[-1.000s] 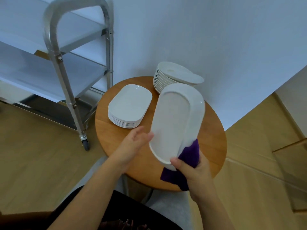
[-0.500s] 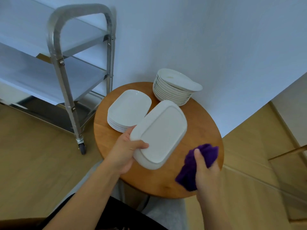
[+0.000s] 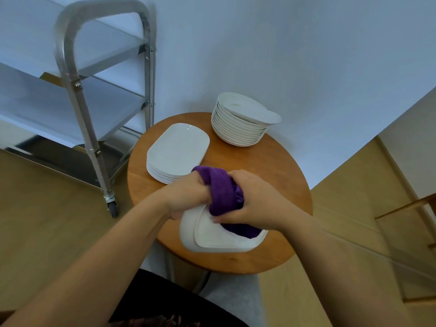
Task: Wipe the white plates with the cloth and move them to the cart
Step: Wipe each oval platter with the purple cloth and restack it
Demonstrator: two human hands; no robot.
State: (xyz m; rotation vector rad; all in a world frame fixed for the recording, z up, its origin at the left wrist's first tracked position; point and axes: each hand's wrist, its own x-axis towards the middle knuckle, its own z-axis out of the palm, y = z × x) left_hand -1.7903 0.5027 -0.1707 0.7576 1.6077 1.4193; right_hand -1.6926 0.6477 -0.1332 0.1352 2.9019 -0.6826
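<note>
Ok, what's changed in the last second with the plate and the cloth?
The right hand brought the purple cloth from beside the plate onto it. The left hand, open a second ago, now grips the plate's far edge, and the plate sits lower and nearer. Both stacks and the cart stayed put.

The light is soft and even, a little blue on the wall (image 3: 283, 43). Shadows are faint. The cart (image 3: 77, 74) looks blurry and bent near the edge. The plates (image 3: 238, 123) look sharp, with no glare.
</note>
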